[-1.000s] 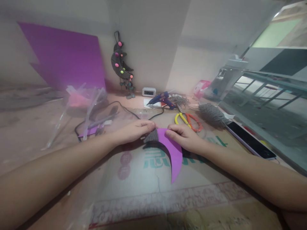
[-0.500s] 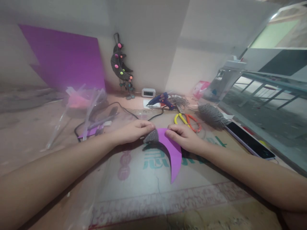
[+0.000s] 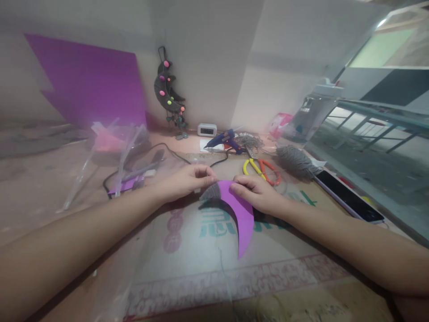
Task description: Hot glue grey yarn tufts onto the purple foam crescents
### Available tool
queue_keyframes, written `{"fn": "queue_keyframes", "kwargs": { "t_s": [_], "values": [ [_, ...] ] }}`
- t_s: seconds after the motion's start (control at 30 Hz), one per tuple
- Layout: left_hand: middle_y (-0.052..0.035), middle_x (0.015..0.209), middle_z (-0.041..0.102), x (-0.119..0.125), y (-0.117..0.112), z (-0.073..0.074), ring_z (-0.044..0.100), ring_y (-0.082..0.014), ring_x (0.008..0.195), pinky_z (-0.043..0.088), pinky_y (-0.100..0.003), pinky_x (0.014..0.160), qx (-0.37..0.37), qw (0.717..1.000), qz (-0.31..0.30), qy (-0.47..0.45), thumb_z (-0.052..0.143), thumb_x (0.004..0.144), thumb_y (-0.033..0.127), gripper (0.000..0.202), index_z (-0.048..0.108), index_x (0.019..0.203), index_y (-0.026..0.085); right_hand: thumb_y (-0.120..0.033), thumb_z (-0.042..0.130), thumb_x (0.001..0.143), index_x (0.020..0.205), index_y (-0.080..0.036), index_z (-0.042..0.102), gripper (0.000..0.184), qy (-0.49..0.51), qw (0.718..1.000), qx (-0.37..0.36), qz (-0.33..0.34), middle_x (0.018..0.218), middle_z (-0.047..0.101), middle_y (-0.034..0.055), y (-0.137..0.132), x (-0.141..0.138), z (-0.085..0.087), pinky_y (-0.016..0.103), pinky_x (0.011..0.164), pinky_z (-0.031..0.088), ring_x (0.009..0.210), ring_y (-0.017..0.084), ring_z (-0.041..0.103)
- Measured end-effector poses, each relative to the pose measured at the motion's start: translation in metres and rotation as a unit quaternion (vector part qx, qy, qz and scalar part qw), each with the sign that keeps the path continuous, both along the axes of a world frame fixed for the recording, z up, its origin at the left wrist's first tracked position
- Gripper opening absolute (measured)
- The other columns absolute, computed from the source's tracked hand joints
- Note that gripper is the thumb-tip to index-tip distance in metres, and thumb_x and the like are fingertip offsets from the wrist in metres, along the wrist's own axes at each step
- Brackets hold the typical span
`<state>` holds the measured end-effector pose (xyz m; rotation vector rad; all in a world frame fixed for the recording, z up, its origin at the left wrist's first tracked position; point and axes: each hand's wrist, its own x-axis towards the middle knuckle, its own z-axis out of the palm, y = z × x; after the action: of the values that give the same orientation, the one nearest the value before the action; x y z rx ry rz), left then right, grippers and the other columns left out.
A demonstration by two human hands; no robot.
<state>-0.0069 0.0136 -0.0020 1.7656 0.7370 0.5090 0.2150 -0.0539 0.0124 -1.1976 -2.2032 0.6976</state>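
Observation:
A purple crescent cutout (image 3: 246,219) hangs above the cardboard, its bare tip pointing down. Grey yarn (image 3: 211,191) is wound in close turns around its left tip. My right hand (image 3: 256,191) pinches the crescent's upper edge between thumb and curled fingers. At the top of the wound part, my left hand (image 3: 196,180) has thumb and forefinger pressed together on the yarn; the strand itself is too fine to make out there. A ball of grey yarn (image 3: 296,161) lies off to the right, past my right hand.
Printed cardboard (image 3: 197,273) covers the table. Behind my hands lie yellow-and-orange-handled scissors (image 3: 263,170), a blue glue gun (image 3: 223,141) and a small clock (image 3: 207,130). A phone (image 3: 348,197) and a clear bottle (image 3: 315,114) are right; a decorated moon (image 3: 166,91) hangs at the wall.
My left hand has shifted slightly up, its fingers arched more and its thumb at the top edge of the wound yarn. The right hand and crescent have hardly moved.

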Motion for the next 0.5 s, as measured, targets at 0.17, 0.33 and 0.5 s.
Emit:
{"fn": "queue_keyframes", "kwargs": {
  "t_s": [0.17, 0.33, 0.5],
  "values": [
    [0.0047, 0.059, 0.049, 0.0008, -0.0014, -0.0001, 0.040, -0.0062, 0.046, 0.030, -0.018, 0.044, -0.018, 1.000, 0.014, -0.010, 0.063, 0.079, 0.046, 0.029, 0.062, 0.088, 0.018, -0.040, 0.042, 0.092, 0.063, -0.018, 0.040, 0.037, 0.002, 1.000, 0.006, 0.007, 0.058, 0.036, -0.0049, -0.0011, 0.0003, -0.0002, 0.022, 0.049, 0.029, 0.054, 0.008, 0.037],
    [-0.0016, 0.082, 0.070, 0.0031, -0.0038, 0.0007, 0.062, -0.0124, 0.068, 0.048, -0.023, 0.064, 0.007, 1.000, 0.013, 0.009, 0.063, 0.078, 0.039, 0.024, 0.069, 0.092, 0.020, -0.039, 0.043, 0.092, 0.062, -0.018, 0.039, 0.036, 0.017, 1.000, 0.005, 0.003, 0.058, 0.036, -0.0048, -0.0010, -0.0004, -0.0004, 0.022, 0.049, 0.028, 0.053, 0.008, 0.036],
    [-0.0027, 0.095, 0.074, 0.0052, -0.0074, 0.0022, 0.067, -0.0184, 0.086, 0.051, -0.027, 0.077, 0.032, 0.999, 0.001, 0.026, 0.058, 0.081, 0.041, 0.031, 0.072, 0.101, 0.021, -0.040, 0.042, 0.092, 0.062, -0.018, 0.039, 0.037, 0.027, 1.000, 0.002, -0.003, 0.058, 0.035, -0.0048, -0.0013, -0.0003, 0.0005, 0.022, 0.049, 0.028, 0.053, 0.008, 0.036]
  ]
}}
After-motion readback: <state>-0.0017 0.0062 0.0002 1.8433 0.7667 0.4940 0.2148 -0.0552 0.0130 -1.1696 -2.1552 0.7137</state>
